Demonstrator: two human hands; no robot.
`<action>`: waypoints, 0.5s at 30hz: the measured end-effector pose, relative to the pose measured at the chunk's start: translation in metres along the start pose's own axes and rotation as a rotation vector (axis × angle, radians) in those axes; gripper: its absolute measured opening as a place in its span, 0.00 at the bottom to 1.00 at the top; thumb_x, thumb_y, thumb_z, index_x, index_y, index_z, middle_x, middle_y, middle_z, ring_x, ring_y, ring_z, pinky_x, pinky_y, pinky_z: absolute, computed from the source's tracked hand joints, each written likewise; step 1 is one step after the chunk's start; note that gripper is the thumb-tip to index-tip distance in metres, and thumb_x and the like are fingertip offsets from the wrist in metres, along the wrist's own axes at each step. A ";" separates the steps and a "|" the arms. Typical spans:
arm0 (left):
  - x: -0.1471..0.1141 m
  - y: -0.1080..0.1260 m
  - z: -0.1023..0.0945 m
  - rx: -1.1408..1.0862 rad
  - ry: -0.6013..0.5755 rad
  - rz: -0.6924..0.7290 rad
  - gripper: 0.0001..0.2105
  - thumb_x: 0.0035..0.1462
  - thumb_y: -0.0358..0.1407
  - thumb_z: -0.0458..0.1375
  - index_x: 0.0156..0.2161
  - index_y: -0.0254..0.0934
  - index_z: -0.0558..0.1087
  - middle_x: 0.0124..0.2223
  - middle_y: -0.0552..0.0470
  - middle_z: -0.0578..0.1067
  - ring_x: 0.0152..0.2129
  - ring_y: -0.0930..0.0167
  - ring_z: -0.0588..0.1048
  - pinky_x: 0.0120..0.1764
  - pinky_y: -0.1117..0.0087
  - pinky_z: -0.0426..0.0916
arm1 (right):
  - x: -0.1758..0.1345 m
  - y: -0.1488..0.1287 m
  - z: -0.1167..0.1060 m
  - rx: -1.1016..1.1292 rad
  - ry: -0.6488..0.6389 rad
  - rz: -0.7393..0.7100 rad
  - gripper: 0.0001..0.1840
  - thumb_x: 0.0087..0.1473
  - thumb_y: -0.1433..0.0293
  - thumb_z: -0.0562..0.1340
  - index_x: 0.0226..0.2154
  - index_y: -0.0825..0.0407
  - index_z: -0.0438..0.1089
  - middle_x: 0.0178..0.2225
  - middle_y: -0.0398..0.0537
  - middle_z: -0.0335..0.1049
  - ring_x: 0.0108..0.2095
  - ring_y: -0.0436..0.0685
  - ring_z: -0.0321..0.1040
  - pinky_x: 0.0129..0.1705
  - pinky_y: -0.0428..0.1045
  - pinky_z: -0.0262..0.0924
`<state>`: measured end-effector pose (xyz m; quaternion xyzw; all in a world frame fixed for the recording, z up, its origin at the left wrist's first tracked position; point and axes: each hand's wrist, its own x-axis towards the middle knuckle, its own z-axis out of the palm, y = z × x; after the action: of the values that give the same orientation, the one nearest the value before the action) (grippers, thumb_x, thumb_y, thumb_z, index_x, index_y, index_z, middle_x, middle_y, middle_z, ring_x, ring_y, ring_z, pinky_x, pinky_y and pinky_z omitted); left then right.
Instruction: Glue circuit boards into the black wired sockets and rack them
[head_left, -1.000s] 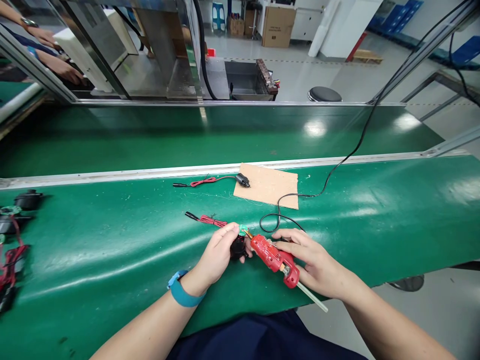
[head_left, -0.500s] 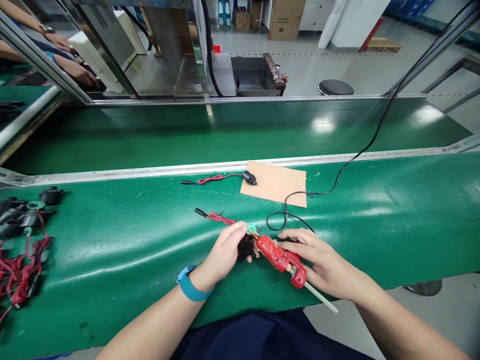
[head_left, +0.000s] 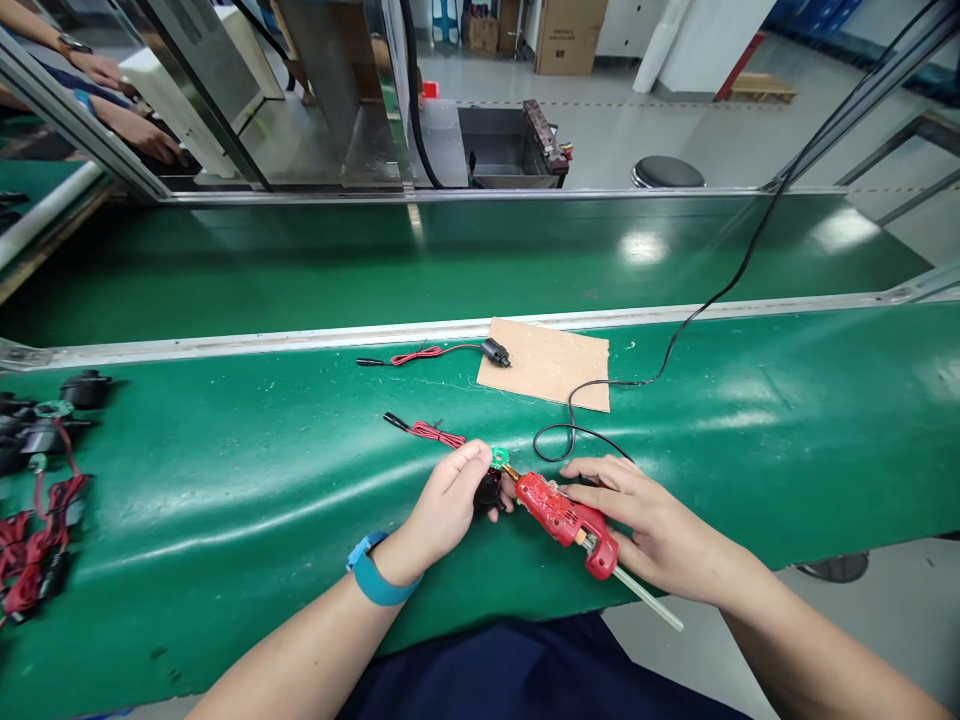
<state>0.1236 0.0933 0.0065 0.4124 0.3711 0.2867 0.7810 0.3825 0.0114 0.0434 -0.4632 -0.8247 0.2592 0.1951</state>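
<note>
My right hand (head_left: 626,510) is wrapped round a red hot glue gun (head_left: 551,508) with a pale glue stick (head_left: 649,597) poking out of its back. The gun's nozzle points up and left, right at a small green circuit board (head_left: 499,457); whether it touches, I cannot tell. Between the fingers of my left hand (head_left: 454,495) are this board and a round black housing (head_left: 487,492), partly hidden by the fingers. A bundled red and black cable (head_left: 437,433) with a black plug (head_left: 396,422) runs out from behind my left hand onto the green bench.
A brown cardboard piece (head_left: 562,365) lies ahead, with a finished-looking black unit (head_left: 496,352) and its cable at its left edge. The gun's black cord (head_left: 679,335) loops across the bench. Several black parts with red cables (head_left: 45,540) pile up at left. Another person's hands (head_left: 142,130) are at upper left.
Both hands keep nearly the same hold and pose, with the nozzle still at the board. The whole scene has shifted slightly left and up in view.
</note>
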 end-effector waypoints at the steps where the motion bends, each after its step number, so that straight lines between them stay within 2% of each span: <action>1: -0.001 0.001 0.001 0.031 0.007 0.010 0.17 0.65 0.50 0.56 0.33 0.38 0.69 0.30 0.50 0.79 0.24 0.69 0.76 0.25 0.71 0.70 | 0.000 -0.001 -0.001 -0.004 0.000 0.001 0.25 0.64 0.73 0.59 0.63 0.44 0.66 0.61 0.57 0.65 0.61 0.64 0.64 0.57 0.61 0.69; 5: -0.006 0.003 0.003 0.194 0.053 0.079 0.16 0.67 0.49 0.54 0.33 0.40 0.68 0.31 0.51 0.78 0.24 0.69 0.74 0.27 0.70 0.68 | -0.001 -0.005 -0.005 -0.010 -0.001 0.008 0.25 0.64 0.73 0.59 0.62 0.43 0.67 0.60 0.56 0.66 0.61 0.65 0.65 0.57 0.61 0.69; 10: -0.010 0.002 0.002 0.498 0.111 0.247 0.15 0.70 0.43 0.51 0.31 0.40 0.67 0.29 0.52 0.74 0.25 0.69 0.70 0.31 0.69 0.63 | -0.001 -0.010 -0.009 -0.014 -0.034 0.051 0.26 0.62 0.74 0.60 0.61 0.43 0.68 0.60 0.56 0.67 0.60 0.65 0.65 0.57 0.62 0.69; 15: -0.010 -0.002 -0.003 0.745 0.100 0.369 0.14 0.71 0.38 0.48 0.31 0.41 0.64 0.27 0.55 0.67 0.24 0.70 0.64 0.32 0.67 0.56 | -0.002 -0.013 -0.012 -0.010 -0.054 0.081 0.27 0.61 0.75 0.61 0.61 0.44 0.68 0.60 0.55 0.66 0.61 0.65 0.64 0.58 0.61 0.69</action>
<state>0.1159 0.0862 0.0064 0.7119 0.4068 0.2874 0.4951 0.3818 0.0074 0.0606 -0.4900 -0.8115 0.2753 0.1599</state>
